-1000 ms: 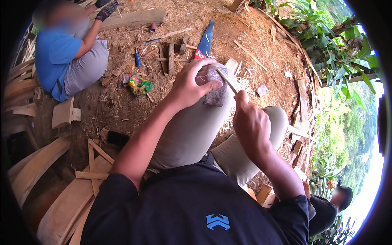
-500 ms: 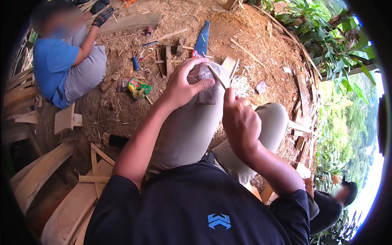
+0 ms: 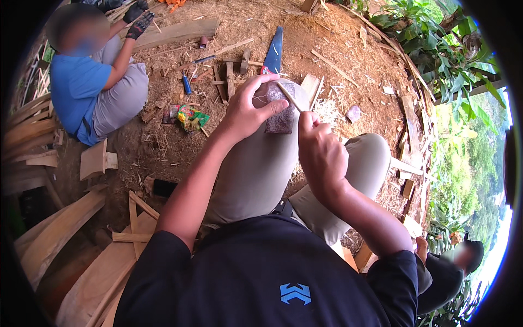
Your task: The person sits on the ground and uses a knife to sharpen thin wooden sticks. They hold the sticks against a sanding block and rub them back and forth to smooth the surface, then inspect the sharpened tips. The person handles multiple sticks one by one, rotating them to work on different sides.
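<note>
Stick [image 3: 293, 97] and right hand [image 3: 325, 152] sit closer in to the rectangular block [image 3: 280, 122] than a second ago, suggesting a stroke across its far end. The right grip is clenched round the stick, elbow bent outward; the left hand [image 3: 251, 106], arm stretched forward, pins the block with thumb and forefinger near the far edge of the left knee [image 3: 277, 150].

And the right grip [image 3: 325, 158] swings in leftward, off the gap between the knees and up to the edge of the left thigh [image 3: 253, 174]! With it goes the slim stick [image 3: 294, 97], its tip now nearer the far edge of the rough dark block [image 3: 279, 121]. More of the right knee [image 3: 371, 155] shows, and up top, more of something orange [image 3: 172, 5].
</note>
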Demonstrator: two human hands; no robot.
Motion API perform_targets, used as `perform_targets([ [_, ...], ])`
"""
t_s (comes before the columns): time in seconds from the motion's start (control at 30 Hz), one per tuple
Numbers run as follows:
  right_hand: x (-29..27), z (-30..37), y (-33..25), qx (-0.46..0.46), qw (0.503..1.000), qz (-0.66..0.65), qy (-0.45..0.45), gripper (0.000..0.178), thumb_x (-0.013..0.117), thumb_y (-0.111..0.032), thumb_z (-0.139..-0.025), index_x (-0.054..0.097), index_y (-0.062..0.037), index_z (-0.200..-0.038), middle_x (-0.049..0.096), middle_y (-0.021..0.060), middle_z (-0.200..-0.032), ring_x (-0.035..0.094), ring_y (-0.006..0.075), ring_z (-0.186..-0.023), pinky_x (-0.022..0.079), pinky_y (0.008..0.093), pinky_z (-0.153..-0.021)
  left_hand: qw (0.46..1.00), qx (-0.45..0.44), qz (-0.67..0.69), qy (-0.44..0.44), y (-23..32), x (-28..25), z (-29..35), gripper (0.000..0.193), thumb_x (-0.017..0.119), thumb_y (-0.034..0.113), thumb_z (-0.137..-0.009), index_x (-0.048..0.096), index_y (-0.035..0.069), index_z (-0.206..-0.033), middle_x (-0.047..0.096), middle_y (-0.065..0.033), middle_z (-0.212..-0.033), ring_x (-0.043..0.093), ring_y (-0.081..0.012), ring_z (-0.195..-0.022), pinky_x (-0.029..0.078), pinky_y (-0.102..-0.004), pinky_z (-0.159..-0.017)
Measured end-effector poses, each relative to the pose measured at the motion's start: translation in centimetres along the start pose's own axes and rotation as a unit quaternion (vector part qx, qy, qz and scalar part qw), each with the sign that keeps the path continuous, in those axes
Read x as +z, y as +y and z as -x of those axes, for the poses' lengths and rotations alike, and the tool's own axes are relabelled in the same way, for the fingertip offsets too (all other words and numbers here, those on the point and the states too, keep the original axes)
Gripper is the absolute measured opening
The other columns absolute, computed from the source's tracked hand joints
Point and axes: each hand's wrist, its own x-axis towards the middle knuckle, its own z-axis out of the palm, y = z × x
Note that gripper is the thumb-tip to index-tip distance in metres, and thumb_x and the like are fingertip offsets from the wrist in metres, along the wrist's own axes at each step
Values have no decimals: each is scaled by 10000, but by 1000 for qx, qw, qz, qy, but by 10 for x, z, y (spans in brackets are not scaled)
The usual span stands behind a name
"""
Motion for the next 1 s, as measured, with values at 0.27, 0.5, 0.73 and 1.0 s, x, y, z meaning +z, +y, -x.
perform_targets([
  [0.27,-1,-18,27,68,846,-510,-144,239,485,-205,-1011,560,7,-929,639,261,-656,664,436,-620,539,517,-565,1000,-11,-16,3,6,-4,8,615,776,335,-869,539,33,-1349,593,-132,-1305,535,-215,-1250,396,-365,-1088],
  [0.5,-9,-30,52,100,717,-615,-311,349,458,-227,-1016,618,76,-953,646,316,-876,651,440,-881,485,491,-820,999,16,-29,6,4,-2,8,621,780,344,-861,545,24,-1339,596,-133,-1299,543,-224,-1240,385,-366,-1092],
  [0.73,15,-37,46,125,667,-651,-340,421,452,-335,-1052,639,35,-977,530,65,-659,529,183,-616,420,350,-602,1000,1,-14,0,8,-4,9,605,771,334,-875,538,28,-1342,594,-121,-1316,547,-212,-1239,399,-354,-1079],
  [1.0,32,-47,55,160,311,-806,-477,395,409,-393,-1079,442,-171,-755,253,-115,-566,178,16,-433,133,241,-376,999,-26,47,-5,10,-6,9,621,769,321,-882,516,11,-1358,594,-120,-1305,548,-202,-1226,403,-355,-1076],
])
